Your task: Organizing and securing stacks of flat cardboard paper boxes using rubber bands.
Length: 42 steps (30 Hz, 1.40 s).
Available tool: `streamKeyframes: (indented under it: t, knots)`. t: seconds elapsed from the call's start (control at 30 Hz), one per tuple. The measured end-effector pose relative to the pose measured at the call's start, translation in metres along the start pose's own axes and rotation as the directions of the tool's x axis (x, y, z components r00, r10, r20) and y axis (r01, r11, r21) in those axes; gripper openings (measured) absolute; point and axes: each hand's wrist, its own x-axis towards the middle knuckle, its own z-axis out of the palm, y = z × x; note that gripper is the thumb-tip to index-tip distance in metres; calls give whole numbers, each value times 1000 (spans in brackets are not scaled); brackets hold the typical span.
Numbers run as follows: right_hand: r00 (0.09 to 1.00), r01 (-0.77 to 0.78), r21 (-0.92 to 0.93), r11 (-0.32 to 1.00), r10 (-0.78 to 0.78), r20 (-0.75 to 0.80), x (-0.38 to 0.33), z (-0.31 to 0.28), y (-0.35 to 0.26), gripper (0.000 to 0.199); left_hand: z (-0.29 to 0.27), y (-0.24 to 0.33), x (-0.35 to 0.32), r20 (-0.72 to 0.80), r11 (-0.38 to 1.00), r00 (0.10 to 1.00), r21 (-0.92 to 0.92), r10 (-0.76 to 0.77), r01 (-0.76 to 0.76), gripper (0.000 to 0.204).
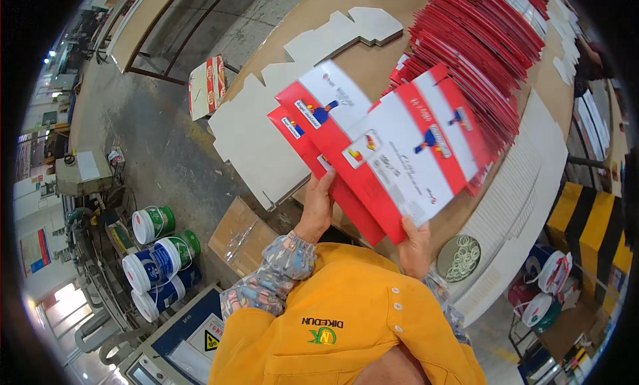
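Several flat red-and-white printed cartons (399,155) are fanned out in front of my chest, above the table. My left hand (318,205) grips their left edge, thumb on top and the other fingers underneath. At the lower right corner my right hand (416,248) pinches the front carton, its thumb on the printed face. Just beyond the cartons, to the right, a long leaning row of similar red cartons (476,42) lies on the brown table (283,28). Grey-white die-cut cardboard blanks (256,142) lie stacked to the left, partly covered by the held cartons.
Near my right hand sits a round dish (459,259) of pale rings that look like rubber bands. White ridged sheets (512,205) line the table's right side. On the floor at left stand several paint-type buckets (152,266) and a brown cardboard box (241,236).
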Motion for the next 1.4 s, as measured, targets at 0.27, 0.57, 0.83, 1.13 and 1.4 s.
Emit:
streamKeyframes:
  t: [0.27, 0.57, 0.83, 1.13, 1.4]
  knots:
    - [992, -118, -125, 985, 112, -61, -16, -1, 51, 40, -2, -5, -11, -46, 1000, 999, 19, -8, 9, 49]
    - [893, 334, -903, 269, -397, 212, 44, -53, -55, 19, -62, 35, 1, -156, 969, 961, 135, 227, -207, 50]
    - [612, 228, -743, -629, -501, 612, 209, -52, -194, 71, -82, 41, -7, -174, 987, 976, 121, 130, -110, 49]
    - [945, 153, -737, -658, -120, 303, 295, -28, -243, 118, -80, 43, -5, -167, 997, 984, 50, 59, -51, 47]
    - [946, 310, -874, -373, 27, 324, 333, -19, -277, 83, -69, 50, 11, -74, 989, 992, 104, -99, 107, 42]
